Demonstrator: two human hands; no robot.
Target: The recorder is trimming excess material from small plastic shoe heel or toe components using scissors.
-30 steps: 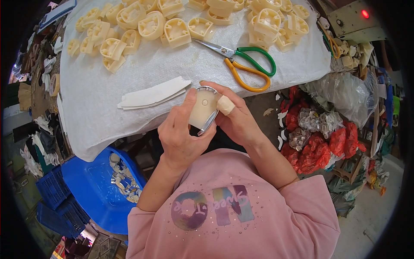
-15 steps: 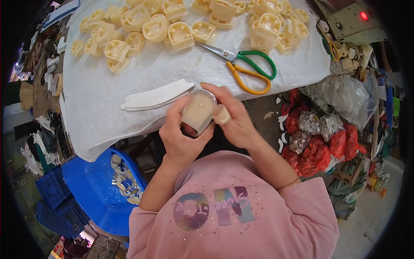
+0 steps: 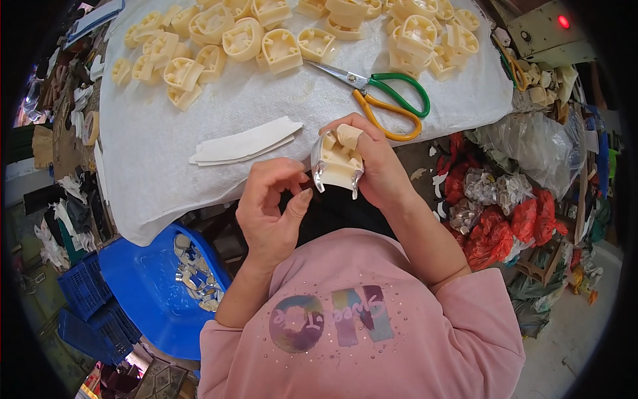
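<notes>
My right hand (image 3: 379, 159) grips a hollow cream plastic shoe heel (image 3: 340, 174) with shiny silver material along its side edges. The heel's hollow inside with small posts faces up, and my right thumb, wrapped in beige tape, presses on its top. Just left of the heel, my left hand (image 3: 269, 206) is empty, its fingers bent and apart from the thumb. On the white-covered table beyond my hands lie a few curved white strips (image 3: 246, 141), stacked. Scissors (image 3: 372, 93) with one green and one orange handle rest to the right of them, blades toward the far left.
Several cream plastic heels (image 3: 279, 50) are heaped along the table's far side. At lower left stands a blue tub (image 3: 149, 286) with silver and cream pieces inside. Red plastic bags (image 3: 490, 233) and clear bags (image 3: 531, 149) lie to the right, below the white table cover (image 3: 146, 166).
The heel has been turned so its hollow inside shows instead of its smooth outer face. My left hand has let go of it and drawn back left; my right hand keeps hold.
</notes>
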